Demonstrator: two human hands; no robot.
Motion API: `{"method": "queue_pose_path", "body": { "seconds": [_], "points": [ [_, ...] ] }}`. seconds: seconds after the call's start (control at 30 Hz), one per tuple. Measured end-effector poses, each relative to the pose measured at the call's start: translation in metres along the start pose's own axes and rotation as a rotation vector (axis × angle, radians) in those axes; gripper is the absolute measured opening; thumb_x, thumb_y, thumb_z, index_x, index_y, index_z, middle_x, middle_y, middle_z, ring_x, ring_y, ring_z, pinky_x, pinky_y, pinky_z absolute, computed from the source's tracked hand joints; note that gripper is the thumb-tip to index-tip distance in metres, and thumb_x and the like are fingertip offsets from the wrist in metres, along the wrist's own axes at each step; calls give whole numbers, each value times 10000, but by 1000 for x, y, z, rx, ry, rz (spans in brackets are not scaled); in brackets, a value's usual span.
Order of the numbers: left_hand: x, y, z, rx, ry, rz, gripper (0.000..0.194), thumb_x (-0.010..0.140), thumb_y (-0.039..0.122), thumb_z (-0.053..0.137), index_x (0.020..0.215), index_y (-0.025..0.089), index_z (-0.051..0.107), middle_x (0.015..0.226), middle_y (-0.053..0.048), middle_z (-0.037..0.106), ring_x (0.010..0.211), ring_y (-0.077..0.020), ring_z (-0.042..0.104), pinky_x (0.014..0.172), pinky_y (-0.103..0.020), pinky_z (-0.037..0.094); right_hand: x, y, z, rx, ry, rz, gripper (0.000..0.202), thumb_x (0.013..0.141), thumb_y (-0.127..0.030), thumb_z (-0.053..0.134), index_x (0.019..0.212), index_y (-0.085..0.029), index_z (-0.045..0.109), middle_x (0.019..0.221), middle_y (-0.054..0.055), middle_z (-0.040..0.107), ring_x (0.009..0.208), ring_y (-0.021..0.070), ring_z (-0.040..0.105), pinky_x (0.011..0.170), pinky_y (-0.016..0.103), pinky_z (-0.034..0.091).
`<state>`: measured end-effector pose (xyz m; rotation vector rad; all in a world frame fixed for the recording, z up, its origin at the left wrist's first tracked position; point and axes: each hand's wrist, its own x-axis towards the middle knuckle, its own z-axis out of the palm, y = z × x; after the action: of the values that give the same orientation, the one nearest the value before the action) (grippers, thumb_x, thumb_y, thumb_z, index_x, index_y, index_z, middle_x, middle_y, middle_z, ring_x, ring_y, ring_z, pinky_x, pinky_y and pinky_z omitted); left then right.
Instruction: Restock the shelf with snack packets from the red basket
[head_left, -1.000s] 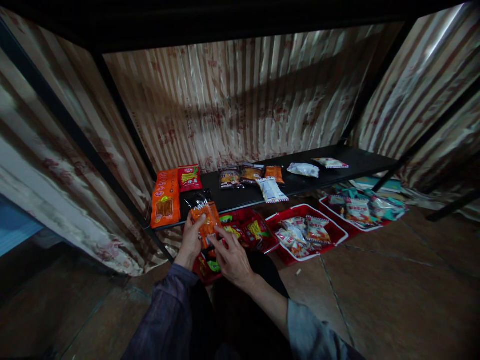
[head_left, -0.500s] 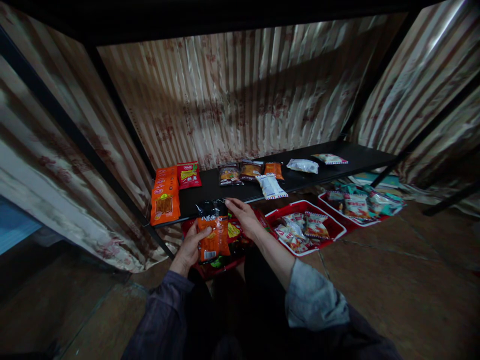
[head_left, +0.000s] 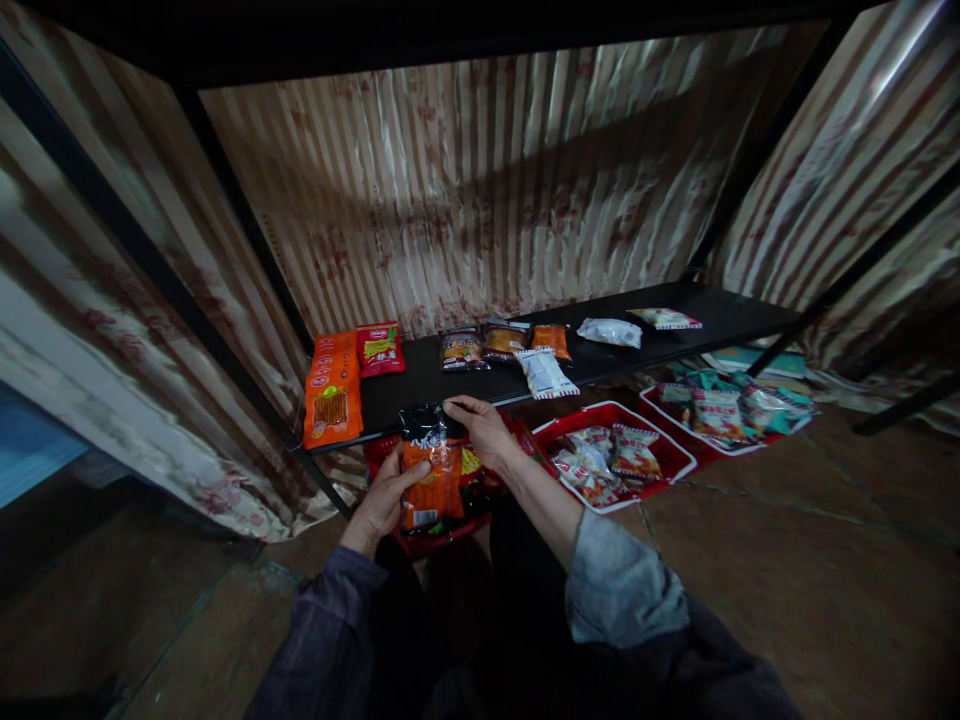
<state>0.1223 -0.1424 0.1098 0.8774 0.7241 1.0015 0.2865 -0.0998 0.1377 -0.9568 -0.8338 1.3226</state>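
An orange and black snack bag point(head_left: 435, 485) is held upright between my hands, in front of the black shelf point(head_left: 420, 388). My left hand point(head_left: 384, 500) grips its left side, thumb across the front. The fingers of my right hand point(head_left: 482, 430) pinch its top right corner. Behind and below the bag, a red basket point(head_left: 442, 540) with more packets is partly hidden by it and my arms. On the shelf's left end lie an orange snack bag point(head_left: 332, 390) and a red snack bag point(head_left: 381, 348).
Several small packets, among them a white packet point(head_left: 546, 373), lie further along the shelf. Two red baskets with white rims, a middle basket point(head_left: 679, 478) and a right basket point(head_left: 750, 449), hold packets on the floor. A metal post point(head_left: 240, 215) and a striped curtain point(head_left: 480, 190) bound the shelf.
The orange and black bag has tilted slightly and shifted a little right, and my right fingers sit a little further left along its top edge. The shelf items stay put.
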Motion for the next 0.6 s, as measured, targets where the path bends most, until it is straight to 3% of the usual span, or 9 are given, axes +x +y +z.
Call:
{"method": "queue_pose_path", "body": {
  "seconds": [0.1,0.2,0.37,0.6],
  "points": [
    [6,6,1,17,54,117,460,656,314,743,1081,203,608,1073,-60,669,992,-208,618,932,-358,437,-4,0,4,-63,-33,-13,287,515,-379,789,687,-173,688,612,-34,632,572,107,521,593,248,399],
    [16,11,3,37,159,238,370,653,326,742,977,180,639,1006,-39,682,953,-181,612,905,-317,432,-8,-1,8,-83,-60,-8,280,518,-372,784,691,-172,693,611,-32,632,577,111,523,601,253,407],
    [24,13,9,-21,232,272,294,642,310,743,884,170,651,867,-1,682,794,-130,607,795,-269,450,-11,-3,12,-82,-47,-27,263,529,-364,773,678,-164,689,608,-32,628,582,106,520,606,245,403],
    [26,9,15,-107,438,313,328,601,363,764,825,162,631,762,20,642,674,-93,569,677,-216,429,-11,7,14,-106,42,-106,229,576,-381,734,683,-188,672,589,-48,602,558,102,490,567,231,370]
  ]
}}
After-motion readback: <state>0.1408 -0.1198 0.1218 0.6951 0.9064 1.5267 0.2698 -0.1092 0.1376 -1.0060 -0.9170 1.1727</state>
